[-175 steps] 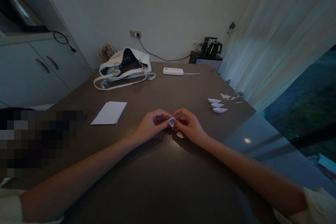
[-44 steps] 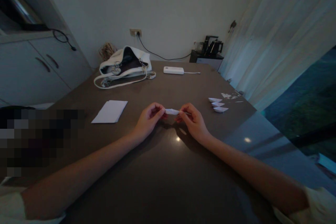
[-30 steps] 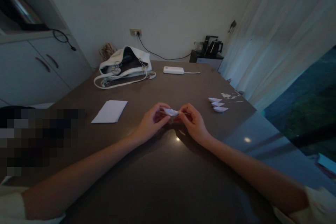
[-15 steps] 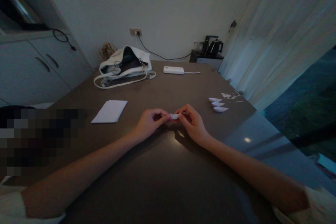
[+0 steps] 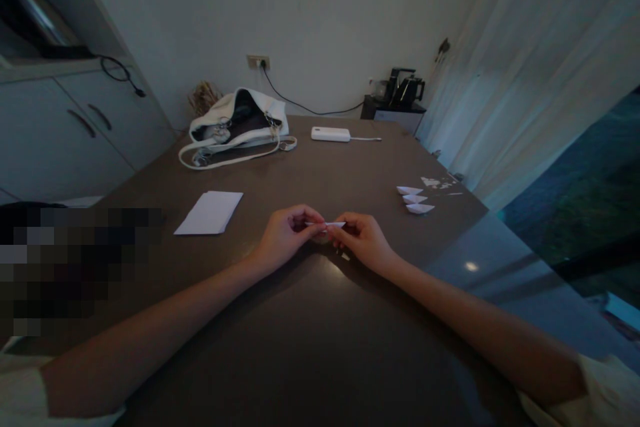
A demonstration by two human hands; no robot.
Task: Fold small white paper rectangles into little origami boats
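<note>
Between my two hands, just above the dark table [image 5: 320,333], is a small folded white paper boat [image 5: 336,224], its pointed end showing at the right. My left hand [image 5: 291,229] pinches its left part between thumb and fingers. With thumb and fingertips closed on the lower right part is my right hand [image 5: 364,237]. The fingers hide much of the paper. Off to the right, several small paper boats [image 5: 420,209] stand close together in a row. To the left lies a stack of white paper sheets [image 5: 209,213].
At the far left of the table sits an open white handbag [image 5: 250,117] with its strap spread out. A white power bank [image 5: 331,134] with a short cable lies at the back. Torn paper scraps [image 5: 437,183] are near the right edge. A coffee maker [image 5: 407,88] stands beyond.
My right fingers have shifted from the paper's right end to its lower edge, nearer my left hand. The boat's pointed right end now shows. The other things have stayed put.
</note>
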